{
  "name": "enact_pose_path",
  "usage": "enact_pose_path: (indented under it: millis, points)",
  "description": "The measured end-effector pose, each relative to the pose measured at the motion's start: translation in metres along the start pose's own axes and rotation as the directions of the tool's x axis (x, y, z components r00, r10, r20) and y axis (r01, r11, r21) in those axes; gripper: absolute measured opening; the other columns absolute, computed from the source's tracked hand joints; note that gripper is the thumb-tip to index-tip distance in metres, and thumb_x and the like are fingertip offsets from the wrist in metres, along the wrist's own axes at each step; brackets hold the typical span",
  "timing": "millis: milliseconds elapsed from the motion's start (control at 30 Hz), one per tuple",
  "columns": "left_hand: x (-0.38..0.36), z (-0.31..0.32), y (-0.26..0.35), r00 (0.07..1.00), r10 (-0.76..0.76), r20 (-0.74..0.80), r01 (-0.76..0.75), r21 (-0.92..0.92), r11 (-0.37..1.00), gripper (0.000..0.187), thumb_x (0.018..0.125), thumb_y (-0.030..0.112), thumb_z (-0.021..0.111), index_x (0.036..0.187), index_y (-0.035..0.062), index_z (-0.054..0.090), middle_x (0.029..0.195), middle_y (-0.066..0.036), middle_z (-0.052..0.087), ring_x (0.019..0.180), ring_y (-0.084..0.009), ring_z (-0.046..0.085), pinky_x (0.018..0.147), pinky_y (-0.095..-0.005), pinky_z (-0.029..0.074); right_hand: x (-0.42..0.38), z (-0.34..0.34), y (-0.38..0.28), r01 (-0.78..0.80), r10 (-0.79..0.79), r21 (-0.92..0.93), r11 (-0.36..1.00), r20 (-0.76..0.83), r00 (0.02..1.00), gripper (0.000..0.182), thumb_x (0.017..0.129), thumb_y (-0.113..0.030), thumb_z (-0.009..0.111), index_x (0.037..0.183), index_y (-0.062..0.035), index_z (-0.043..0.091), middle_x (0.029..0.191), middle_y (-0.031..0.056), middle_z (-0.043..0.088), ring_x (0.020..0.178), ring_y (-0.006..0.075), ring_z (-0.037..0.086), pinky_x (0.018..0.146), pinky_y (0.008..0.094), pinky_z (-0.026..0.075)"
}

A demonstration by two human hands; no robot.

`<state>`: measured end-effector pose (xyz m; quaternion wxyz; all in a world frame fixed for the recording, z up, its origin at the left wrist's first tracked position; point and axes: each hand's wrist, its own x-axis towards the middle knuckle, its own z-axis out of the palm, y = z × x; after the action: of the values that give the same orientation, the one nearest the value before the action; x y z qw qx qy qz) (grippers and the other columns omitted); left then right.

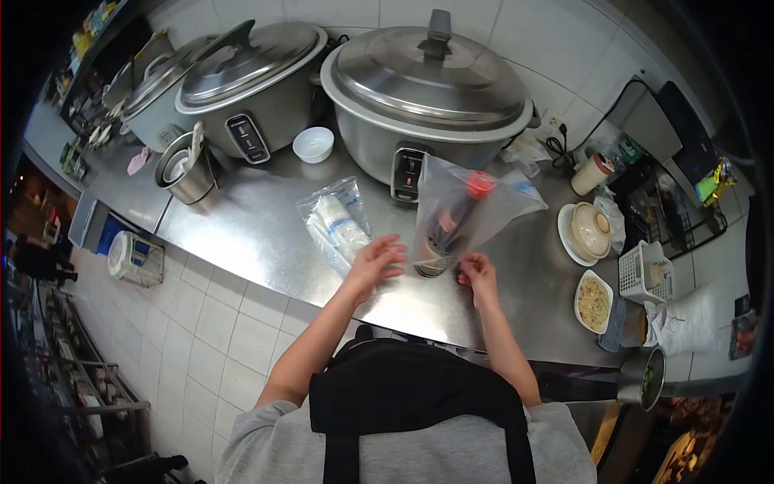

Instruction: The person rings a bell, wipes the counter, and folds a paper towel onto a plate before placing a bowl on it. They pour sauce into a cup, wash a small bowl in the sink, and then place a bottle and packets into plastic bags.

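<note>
A dark bottle with a red cap (480, 185) stands on the steel counter, with a clear plastic bag (501, 211) draped around it. The bag flares wide near the cap and narrows towards the bottle's base. My left hand (377, 263) is just left of the base, fingers spread and holding nothing visible. At the lower right of the bag is my right hand (480, 278), its fingers curled close to the bag's edge; what they pinch, if anything, I cannot make out. Beyond my left hand lies a clear pack of folded plastic bags (337, 222).
Large rice cookers (427, 81) line the wall behind a white bowl (314, 145). A steel pot (187, 171) holds utensils at left. To the right are a lidded clay pot (591, 230), a dish of food (593, 302) and a white basket (645, 273).
</note>
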<state>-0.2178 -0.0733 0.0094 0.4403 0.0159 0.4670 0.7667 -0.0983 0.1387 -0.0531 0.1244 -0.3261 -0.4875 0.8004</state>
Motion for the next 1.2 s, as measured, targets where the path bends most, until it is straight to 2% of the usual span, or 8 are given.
enact_pose_path:
  millis: [100,267,433,567,700,767,1000,1200]
  points:
    - [-0.021,-0.05,0.018,0.845,0.528,-0.081,-0.389,0.584,0.712,0.038,0.079,0.006,0.057,0.116,0.0038,0.048,0.097,-0.007,0.057,0.081,-0.0139,0.055,0.059,-0.0236,0.049,-0.012,0.014,0.01,0.447,-0.443,-0.491,0.748,0.132,0.887,0.028,0.065,-0.004,0.07,0.088,-0.0009,0.053,0.068,0.0043,0.056,0.054,0.009,0.046,0.054,0.0224,0.042]
    - [-0.03,-0.07,0.012,0.585,0.787,0.196,-0.267,0.963,-0.041,0.059,0.063,0.01,0.07,0.117,0.004,0.045,0.108,-0.016,0.048,0.099,-0.028,0.047,0.083,-0.0354,0.042,-0.018,0.028,0.013,0.406,-0.476,-0.716,0.568,0.116,0.872,0.026,0.066,-0.008,0.07,0.085,-0.001,0.054,0.066,0.0048,0.056,0.054,0.0111,0.049,0.053,0.0255,0.042]
    - [-0.017,-0.075,-0.007,0.612,0.787,0.082,-0.241,0.967,0.087,0.036,0.07,0.008,0.064,0.104,0.0021,0.054,0.102,-0.017,0.052,0.092,-0.0297,0.05,0.082,-0.0341,0.041,-0.042,0.041,0.026,0.462,-0.266,-0.708,0.535,0.378,0.887,0.018,0.07,-0.015,0.068,0.079,-0.0023,0.057,0.065,0.0079,0.059,0.058,0.0158,0.056,0.056,0.0286,0.046]
    - [-0.026,-0.054,0.013,0.742,0.66,0.122,-0.382,0.885,0.266,0.01,0.077,0.002,0.056,0.085,-0.0014,0.06,0.074,-0.014,0.06,0.06,-0.0226,0.058,0.062,-0.028,0.047,-0.075,0.089,0.002,0.781,-0.35,-0.571,0.253,0.699,0.624,0.064,0.069,-0.018,0.069,0.125,-0.0058,0.04,0.123,0.0163,0.04,0.112,0.031,0.043,0.092,0.0364,0.037]
    - [-0.067,0.019,0.035,0.847,0.431,0.311,-0.478,0.8,0.363,0.008,0.08,0.001,0.056,0.085,-0.0018,0.061,0.075,-0.007,0.061,0.064,-0.0108,0.056,0.059,-0.0218,0.043,-0.105,0.099,-0.022,0.843,-0.558,-0.512,0.163,0.657,0.507,0.063,0.066,-0.016,0.07,0.122,-0.0046,0.043,0.12,0.0166,0.044,0.109,0.0322,0.044,0.091,0.0368,0.038]
    - [-0.072,0.048,0.029,0.89,0.116,0.441,-0.376,0.564,0.735,0.019,0.079,0.004,0.058,0.098,-0.0006,0.059,0.088,-0.006,0.061,0.077,-0.0125,0.057,0.069,-0.0242,0.046,-0.119,0.075,-0.033,0.798,-0.579,-0.515,0.314,0.562,0.591,0.044,0.067,-0.009,0.065,0.108,-0.0024,0.052,0.103,0.0162,0.055,0.092,0.0313,0.055,0.08,0.0356,0.045]
    - [-0.055,0.103,0.03,0.734,0.208,0.647,-0.565,0.412,0.714,0.039,0.081,0.009,0.059,0.118,0.0034,0.049,0.111,-0.008,0.056,0.097,-0.014,0.053,0.084,-0.0282,0.042,-0.145,0.002,-0.138,0.541,-0.808,-0.833,0.114,0.239,0.538,0.02,0.065,0.001,0.056,0.085,-0.0021,0.057,0.081,0.0133,0.059,0.07,0.0304,0.059,0.059,0.0352,0.047]
    - [-0.007,0.093,-0.017,0.76,0.066,0.647,-0.528,0.554,0.644,0.032,0.081,0.012,0.059,0.111,0.0038,0.055,0.107,-0.007,0.057,0.092,-0.0143,0.055,0.076,-0.0274,0.046,-0.106,-0.033,-0.092,0.283,-0.637,-0.957,-0.058,0.254,0.728,0.012,0.068,-0.006,0.063,0.073,-0.0019,0.054,0.1,0.0163,0.058,0.093,0.0295,0.057,0.082,0.0365,0.043]
